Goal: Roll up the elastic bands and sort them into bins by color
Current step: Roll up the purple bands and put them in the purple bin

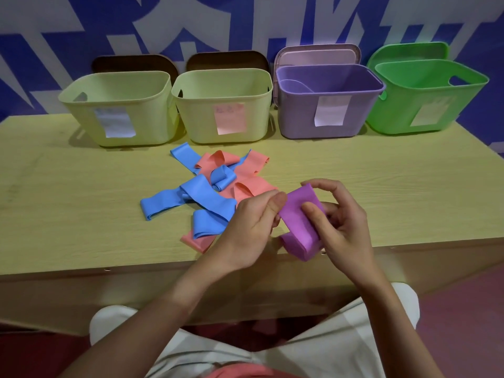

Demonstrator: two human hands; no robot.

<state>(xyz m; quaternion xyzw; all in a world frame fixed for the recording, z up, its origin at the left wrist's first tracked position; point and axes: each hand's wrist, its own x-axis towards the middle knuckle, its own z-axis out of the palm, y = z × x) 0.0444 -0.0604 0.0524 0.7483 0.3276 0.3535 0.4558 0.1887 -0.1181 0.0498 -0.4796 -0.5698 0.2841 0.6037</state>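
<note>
— How's the light where you sit?

— Soft and even on my table (381, 181), from above; the bins (223, 105) drop only faint shadows just in front of themselves. No glare.

— Sharp?

— Slightly soft all over. The bins' paper labels (230, 118) are too blurred to read. The table's edges bow toward the frame's corners, which go dim.

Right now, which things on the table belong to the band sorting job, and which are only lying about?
Belong to the job:
purple band, held by left hand and right hand
blue bands
pink bands
two yellow bins
purple bin
green bin

Just lying about:
lids propped behind the bins
</note>
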